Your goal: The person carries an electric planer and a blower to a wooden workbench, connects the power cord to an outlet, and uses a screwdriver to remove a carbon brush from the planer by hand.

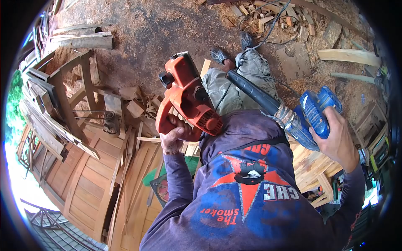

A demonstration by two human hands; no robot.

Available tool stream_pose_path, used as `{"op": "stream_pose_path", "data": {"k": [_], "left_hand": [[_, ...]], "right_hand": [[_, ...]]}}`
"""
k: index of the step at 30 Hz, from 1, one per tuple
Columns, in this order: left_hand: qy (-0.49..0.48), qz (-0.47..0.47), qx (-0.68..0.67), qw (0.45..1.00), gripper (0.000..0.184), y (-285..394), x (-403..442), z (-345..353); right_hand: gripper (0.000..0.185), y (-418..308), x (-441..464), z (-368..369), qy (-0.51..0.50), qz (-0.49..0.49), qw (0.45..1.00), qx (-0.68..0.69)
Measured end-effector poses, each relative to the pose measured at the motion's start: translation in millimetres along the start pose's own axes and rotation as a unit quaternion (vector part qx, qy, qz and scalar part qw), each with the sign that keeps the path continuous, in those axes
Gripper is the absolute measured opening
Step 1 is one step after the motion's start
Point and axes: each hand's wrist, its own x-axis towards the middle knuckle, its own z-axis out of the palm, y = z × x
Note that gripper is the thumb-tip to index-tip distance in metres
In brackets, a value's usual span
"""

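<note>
My left hand (173, 136) is wrapped round the rear handle of a red electric planer (190, 98). The planer is tilted in front of my body, its black knob at the upper left. On the right, my right hand (338, 140) is closed on the blue handle of an electric blower (307, 121). A long black nozzle (253, 90) runs from the blower toward the upper left, across my trouser legs. Wrapping or residue covers the joint where nozzle and blower meet. A dark power cord (274, 29) runs over the floor near my feet.
Sawdust and shavings cover the floor (138, 37). Wood offcuts (272, 19) are heaped at the top right. Wooden frames (71, 92) and panelled doors (90, 180) stand at the left. Light boards (312, 163) lie beside me at the right, and a curved plank (349, 56) lies farther out.
</note>
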Motion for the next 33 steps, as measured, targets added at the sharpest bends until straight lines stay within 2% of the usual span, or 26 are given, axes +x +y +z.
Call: {"op": "stream_pose_path", "data": {"k": [5, 8, 23, 33], "left_hand": [[0.016, 0.000, -0.012, 1.000, 0.052, 3, -1, 4], [0.000, 0.006, -0.001, 1.000, 0.065, 3, 0, -3], [-0.017, -0.013, 0.013, 1.000, 0.041, 10, 4, -5], [-0.042, -0.005, 0.026, 0.999, 0.048, 13, 5, 0]], "right_hand": [[0.033, -2, -1, 0, 0.018, -0.012, 1.000, 0.000], [0.033, 0, -1, 2, 0.015, -0.012, 1.000, 0.007], [0.037, 0, 2, 1, -0.001, 0.013, 1.000, -0.001], [0.036, -1, 4, 0, 0.002, 0.003, 1.000, 0.012]]}}
